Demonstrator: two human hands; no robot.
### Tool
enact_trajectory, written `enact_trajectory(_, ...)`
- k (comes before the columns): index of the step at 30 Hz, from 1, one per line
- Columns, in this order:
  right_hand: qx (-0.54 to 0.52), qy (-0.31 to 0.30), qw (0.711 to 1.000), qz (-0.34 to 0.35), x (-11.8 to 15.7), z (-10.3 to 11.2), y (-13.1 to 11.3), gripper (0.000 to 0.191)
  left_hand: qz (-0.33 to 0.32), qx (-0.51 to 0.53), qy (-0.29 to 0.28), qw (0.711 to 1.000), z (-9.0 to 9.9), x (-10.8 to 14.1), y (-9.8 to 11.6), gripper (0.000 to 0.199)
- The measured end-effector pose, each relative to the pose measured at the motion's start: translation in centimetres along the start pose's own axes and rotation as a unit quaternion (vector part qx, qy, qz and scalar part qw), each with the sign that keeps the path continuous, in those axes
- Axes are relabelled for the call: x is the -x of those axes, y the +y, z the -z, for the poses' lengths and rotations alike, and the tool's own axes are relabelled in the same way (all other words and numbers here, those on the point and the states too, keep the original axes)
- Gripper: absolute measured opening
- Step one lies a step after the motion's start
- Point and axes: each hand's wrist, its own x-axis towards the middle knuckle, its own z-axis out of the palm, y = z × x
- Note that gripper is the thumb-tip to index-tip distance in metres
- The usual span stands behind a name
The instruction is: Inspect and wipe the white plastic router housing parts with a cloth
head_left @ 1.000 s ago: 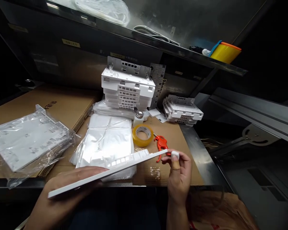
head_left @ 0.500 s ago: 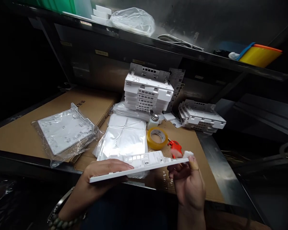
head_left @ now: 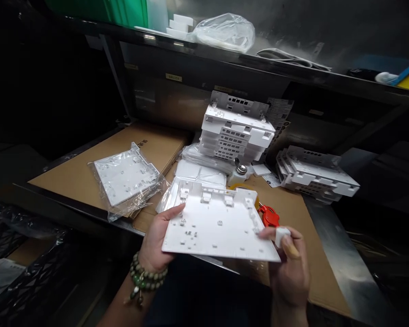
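My left hand (head_left: 158, 238) grips the left edge of a white plastic panel (head_left: 225, 236), thumb on top and the other fingers hidden underneath. The panel is tilted towards me, showing a raised back wall, clips and small holes. At its right edge, my right hand (head_left: 292, 268) pinches a small white block (head_left: 282, 235), maybe a sponge; a fingertip of this hand meets the panel's surface. Its thumb has a tan cover. Just beyond lie a red tool (head_left: 269, 215) and a yellow tape roll, mostly hidden by the panel.
Left, a bagged white panel (head_left: 126, 177) lies on cardboard (head_left: 71, 175). Behind are stacked white panels (head_left: 236, 131), a small metal-topped bottle (head_left: 239, 173) and clear bags (head_left: 201, 172). More panels (head_left: 316, 175) stand right. A shelf (head_left: 225, 56) spans the back.
The panel has turned from nearly edge-on to showing its inner face. My right hand and the white block have moved slightly right and down. The whole view has shifted left.
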Motion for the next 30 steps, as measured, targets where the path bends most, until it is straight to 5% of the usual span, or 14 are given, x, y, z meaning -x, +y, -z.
enact_trajectory(3,0.197,0.089,0.961,0.172,1.0,-0.8,-0.6,0.016,-0.027,0.022,0.030,0.999,-0.8,-0.3,-0.2,0.068)
enact_trajectory(5,0.239,0.020,0.938,0.251,2.9,-2.2,-1.6,0.015,-0.073,0.034,0.049,0.996,-2.0,-0.4,-0.8,0.069)
enact_trajectory(9,0.203,-0.226,0.909,0.285,6.8,-6.0,-3.6,0.026,-0.185,0.037,0.058,0.980,-4.7,-0.6,-2.1,0.071)
enact_trajectory(15,0.211,-0.258,0.892,0.306,7.5,-8.0,-4.5,0.019,-0.239,0.009,0.071,0.968,-5.3,-0.1,-2.8,0.074)
enact_trajectory(24,0.196,-0.238,0.895,0.322,8.2,-8.8,-3.3,0.019,-0.261,0.010,0.092,0.961,-4.3,0.3,-2.2,0.070)
enact_trajectory(27,0.229,-0.216,0.908,0.277,6.6,-6.4,-2.9,0.021,-0.260,0.030,0.114,0.958,-3.1,0.8,-1.1,0.068)
enact_trajectory(30,0.250,-0.107,0.932,0.238,4.2,-2.8,-2.0,0.021,-0.236,0.076,0.097,0.964,-2.2,1.7,0.2,0.063)
